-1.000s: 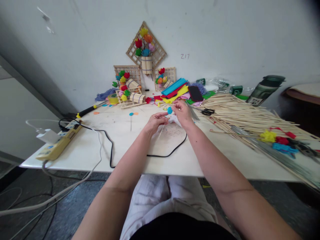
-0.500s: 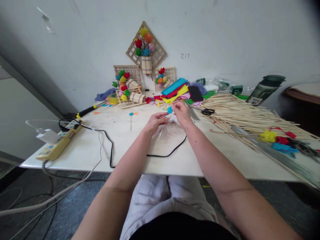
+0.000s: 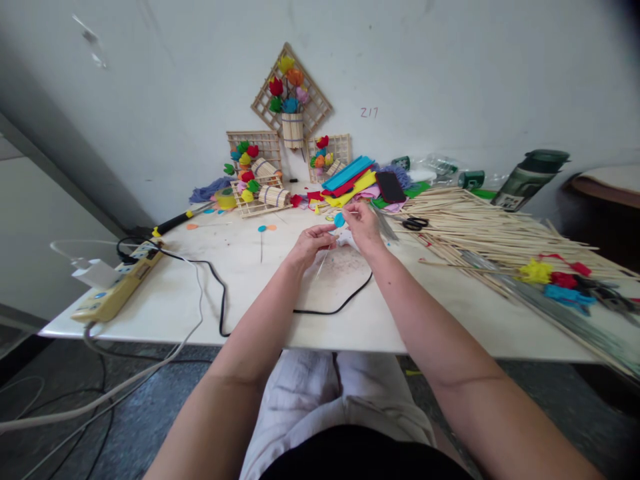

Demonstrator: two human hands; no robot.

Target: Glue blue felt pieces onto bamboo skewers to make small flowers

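Over the middle of the table, my left hand [image 3: 314, 245] is closed on a thin wire [image 3: 322, 265], whose lower end slants down toward me. The fingers of my right hand [image 3: 364, 225] pinch a small round blue disc [image 3: 339, 220] by its edge, just above my left fingertips. Whether the wire touches the disc I cannot tell. Beneath my hands lies a white object [image 3: 347, 239], partly hidden by them. To the left, another wire with a blue disc [image 3: 262, 229] at its top lies beside an orange disc [image 3: 271, 228].
Stick lattices with felt flowers [image 3: 293, 103] stand against the wall. Coloured felt sheets [image 3: 350, 175], a phone [image 3: 391, 187], scissors [image 3: 415, 223] and many thin wooden sticks [image 3: 475, 227] lie to the right. A black cord [image 3: 340, 310] crosses the front; a power strip [image 3: 117, 283] sits left.
Both hands stay almost in place. The blue disc has turned slightly between my right fingers.
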